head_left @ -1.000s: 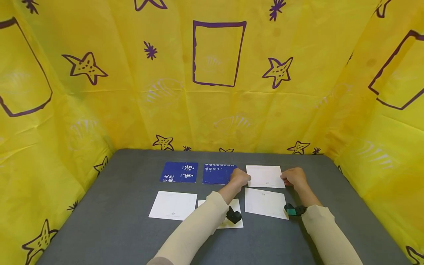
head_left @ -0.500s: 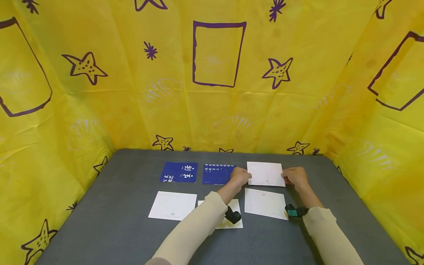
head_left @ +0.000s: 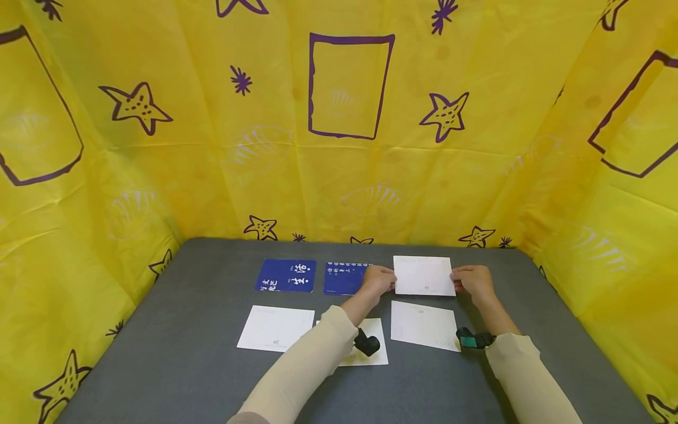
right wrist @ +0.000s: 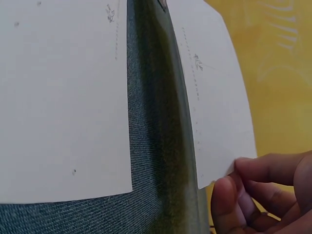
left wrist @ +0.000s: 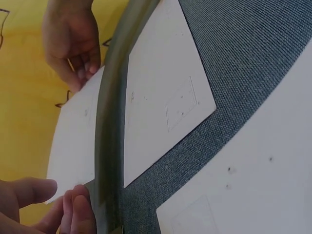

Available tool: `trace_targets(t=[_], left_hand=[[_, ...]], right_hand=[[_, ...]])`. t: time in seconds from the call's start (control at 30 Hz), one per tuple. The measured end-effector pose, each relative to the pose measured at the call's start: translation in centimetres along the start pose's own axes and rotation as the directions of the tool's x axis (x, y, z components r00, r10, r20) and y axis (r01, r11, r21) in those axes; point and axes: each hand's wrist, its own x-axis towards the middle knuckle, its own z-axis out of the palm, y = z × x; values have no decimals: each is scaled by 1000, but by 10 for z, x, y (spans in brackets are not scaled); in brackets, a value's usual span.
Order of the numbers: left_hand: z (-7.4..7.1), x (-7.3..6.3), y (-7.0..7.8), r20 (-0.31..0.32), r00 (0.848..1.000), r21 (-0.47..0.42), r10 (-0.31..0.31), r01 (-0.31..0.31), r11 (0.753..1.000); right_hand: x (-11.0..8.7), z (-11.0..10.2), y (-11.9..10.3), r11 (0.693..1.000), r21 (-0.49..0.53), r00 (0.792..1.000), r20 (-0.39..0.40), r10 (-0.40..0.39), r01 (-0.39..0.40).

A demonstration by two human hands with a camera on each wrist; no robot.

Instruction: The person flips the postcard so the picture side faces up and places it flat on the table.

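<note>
A white postcard [head_left: 424,275] with a small printed mark is tilted up off the table at the back right. My right hand [head_left: 474,281] pinches its right edge between thumb and fingers, as the right wrist view shows. At its left edge is my left hand [head_left: 378,279], thumb and fingers about the near corner. That hand partly covers a blue postcard [head_left: 344,279] with white lettering. In front of the raised card lies another white postcard [head_left: 425,325], a stamp box printed on it.
A second blue postcard [head_left: 286,275] lies at the back left, with a white postcard [head_left: 276,328] in front. My left sleeve covers part of a further white postcard [head_left: 375,353]. Yellow patterned cloth [head_left: 339,188] encloses the grey table [head_left: 175,353] behind and at both sides.
The white postcard at the back right has risen from the table and tilted up between both hands. My left hand has shifted slightly left. The other cards lie where they were.
</note>
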Motion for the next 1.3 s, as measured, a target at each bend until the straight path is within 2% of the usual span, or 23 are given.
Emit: trace_targets(t=[0.33, 0.57, 0.73, 0.97, 1.3], left_hand=[[-2, 5, -3, -68, 997, -44, -48, 45, 998], [-3, 6, -2, -107, 993, -67, -50, 43, 997], [-3, 6, -1, -112, 992, -61, -58, 52, 997], [-4, 9, -5, -103, 993, -60, -51, 45, 997], [-8, 7, -6, -98, 994, -57, -41, 36, 998]], right_hand=[[-2, 1, -5, 1000, 12, 1000, 16, -27, 26], [-3, -1, -7, 999, 38, 999, 20, -40, 40], [-5, -3, -9, 996, 83, 998, 46, -46, 42], [-7, -4, -10, 976, 212, 993, 94, -72, 50], [-5, -9, -5, 950, 304, 984, 132, -120, 75]])
